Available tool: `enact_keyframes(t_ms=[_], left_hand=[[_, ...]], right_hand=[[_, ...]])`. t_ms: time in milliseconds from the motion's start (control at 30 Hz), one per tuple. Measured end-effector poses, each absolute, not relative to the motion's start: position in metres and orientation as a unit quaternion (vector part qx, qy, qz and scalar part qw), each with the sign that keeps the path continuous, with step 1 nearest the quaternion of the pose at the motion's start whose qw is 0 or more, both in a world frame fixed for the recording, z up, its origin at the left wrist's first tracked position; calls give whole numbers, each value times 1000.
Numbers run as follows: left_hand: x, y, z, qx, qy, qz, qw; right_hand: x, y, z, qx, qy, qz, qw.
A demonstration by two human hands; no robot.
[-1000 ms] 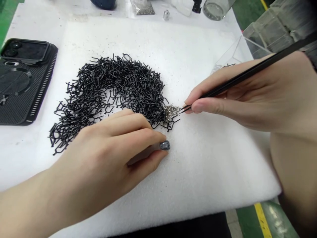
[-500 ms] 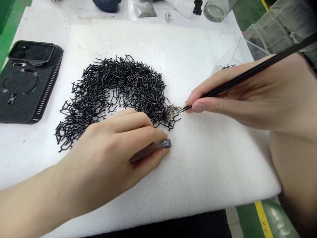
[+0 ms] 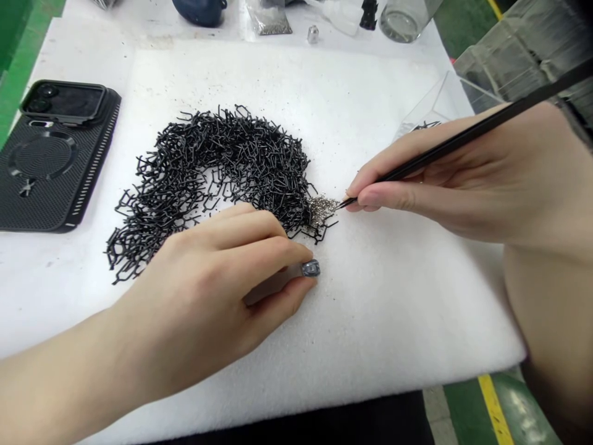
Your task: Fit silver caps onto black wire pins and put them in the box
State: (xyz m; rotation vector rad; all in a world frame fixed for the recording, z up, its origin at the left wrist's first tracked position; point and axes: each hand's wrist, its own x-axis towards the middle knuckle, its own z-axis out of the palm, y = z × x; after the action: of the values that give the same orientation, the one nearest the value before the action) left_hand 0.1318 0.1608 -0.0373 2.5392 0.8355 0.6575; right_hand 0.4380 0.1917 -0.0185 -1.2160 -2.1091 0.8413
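Note:
Between the thumb and index finger of my left hand (image 3: pixel 222 278) is a small grey-blue faceted piece (image 3: pixel 311 267), held just above the white foam sheet (image 3: pixel 393 321). My right hand (image 3: pixel 463 173) pinches a long thin black tool (image 3: pixel 445 148). The tool's fine tip touches the right edge of a little heap of silvery-brown grains (image 3: pixel 323 209). An arc-shaped pile of black branching wire-like pieces (image 3: pixel 241 148) lies left of the grains, and my left hand covers part of its lower side.
A black phone (image 3: pixel 50 161) lies at the left. Along the back are a dark blue object (image 3: pixel 199 9), a bag of grey grains (image 3: pixel 269 17), a small clear piece (image 3: pixel 313 34) and a glass jar (image 3: pixel 401 25). A clear tray (image 3: pixel 445 99) sits behind my right hand.
The view has shifted very slightly, so the phone and pile appear a little lower and further right. Both hands keep nearly the same pose and hold the same things.

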Motion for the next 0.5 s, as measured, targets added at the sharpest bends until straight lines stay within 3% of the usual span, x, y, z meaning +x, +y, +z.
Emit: enact_keyframes(t_ms=[500], left_hand=[[132, 161, -38, 903, 302, 233, 199]], right_hand=[[438, 191, -15, -463, -775, 331, 276]])
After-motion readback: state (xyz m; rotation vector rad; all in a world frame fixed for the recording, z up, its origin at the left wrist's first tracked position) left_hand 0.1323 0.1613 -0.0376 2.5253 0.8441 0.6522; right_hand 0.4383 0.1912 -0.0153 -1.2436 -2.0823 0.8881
